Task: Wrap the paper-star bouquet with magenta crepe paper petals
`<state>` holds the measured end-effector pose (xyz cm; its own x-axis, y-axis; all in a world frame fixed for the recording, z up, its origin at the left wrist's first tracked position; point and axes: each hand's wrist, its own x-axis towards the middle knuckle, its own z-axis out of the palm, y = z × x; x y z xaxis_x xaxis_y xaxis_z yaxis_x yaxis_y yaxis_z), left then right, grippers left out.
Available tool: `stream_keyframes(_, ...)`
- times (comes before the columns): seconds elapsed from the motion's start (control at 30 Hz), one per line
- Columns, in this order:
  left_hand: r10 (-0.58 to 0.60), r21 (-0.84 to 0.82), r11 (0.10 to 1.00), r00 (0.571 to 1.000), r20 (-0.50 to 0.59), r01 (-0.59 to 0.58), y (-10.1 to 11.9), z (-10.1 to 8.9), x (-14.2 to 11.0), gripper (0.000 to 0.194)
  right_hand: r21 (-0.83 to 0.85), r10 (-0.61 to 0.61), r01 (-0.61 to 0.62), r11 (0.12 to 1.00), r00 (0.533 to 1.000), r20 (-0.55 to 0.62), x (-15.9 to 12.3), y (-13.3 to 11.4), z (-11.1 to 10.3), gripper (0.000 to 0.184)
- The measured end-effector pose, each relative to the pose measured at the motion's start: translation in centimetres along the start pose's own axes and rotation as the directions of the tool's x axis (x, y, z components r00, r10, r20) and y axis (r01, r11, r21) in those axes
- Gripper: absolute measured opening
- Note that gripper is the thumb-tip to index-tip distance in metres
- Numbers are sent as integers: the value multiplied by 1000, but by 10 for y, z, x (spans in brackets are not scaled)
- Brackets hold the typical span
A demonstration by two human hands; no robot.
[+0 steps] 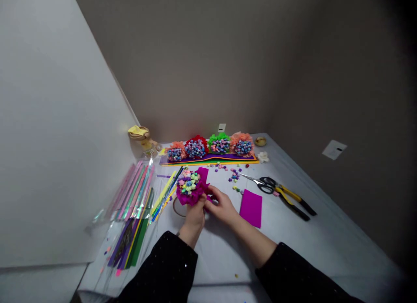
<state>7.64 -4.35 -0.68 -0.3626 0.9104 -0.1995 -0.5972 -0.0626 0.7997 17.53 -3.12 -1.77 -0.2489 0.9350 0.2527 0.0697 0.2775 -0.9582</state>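
Over the middle of the table is a small bouquet [189, 182] of pastel folded paper stars, wrapped in ruffled magenta crepe paper [192, 198]. My left hand [195, 214] is closed around its base from below; the stem is hidden by the fingers. My right hand [221, 204] is at the right side of the wrap, with thumb and fingers pinching the edge of the magenta paper. Part of a brown ring-shaped item [177, 208] shows behind my left hand. A flat magenta paper rectangle [251, 208] lies to the right of my right hand.
Several finished star bouquets [220, 144] line the back over stacked coloured sheets [208, 160]. Scissors [260, 183] and yellow-black pliers [291, 201] lie at right. Packs of paper strips [135, 190] cover the left. Loose stars [233, 175] are scattered behind my hands.
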Motion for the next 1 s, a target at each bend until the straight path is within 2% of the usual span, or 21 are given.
stream_keyframes(0.07,-48,-65,997,999,13,49,2,6,5,38,102,152,-146,984,987,-55,3,2,-1,41)
stream_keyframes(0.1,-93,-65,993,994,57,97,4,8,8,35,161,207,-192,968,975,-84,4,3,-2,39)
stream_keyframes(0.2,-228,-19,972,954,197,236,12,6,16,28,309,293,-243,919,947,-127,9,5,-6,30)
stream_keyframes(0.3,-269,-13,960,936,226,279,16,-2,20,31,420,315,-268,867,948,-45,11,4,-11,27)
stream_keyframes(0.4,-320,80,947,905,280,311,20,-6,18,33,512,325,-298,805,945,38,11,1,-13,28)
stream_keyframes(0.53,-402,172,916,838,370,363,28,-2,16,30,604,400,-382,699,910,111,9,-1,-12,29)
stream_keyframes(0.6,-420,156,907,824,381,390,30,-1,18,29,617,440,-420,665,888,131,9,0,-12,29)
stream_keyframes(0.7,-407,125,913,846,345,388,30,-3,25,26,607,462,-429,669,879,113,8,2,-12,34)
stream_keyframes(0.8,-368,129,930,883,290,345,31,-6,29,24,553,423,-402,730,901,96,7,5,-12,43)
stream_keyframes(0.93,-299,91,954,924,237,286,34,-6,32,28,328,364,-382,864,924,118,5,4,-13,37)
stream_keyframes(1.0,-241,77,970,954,180,231,36,-7,35,24,233,375,-380,895,925,68,6,1,-17,33)
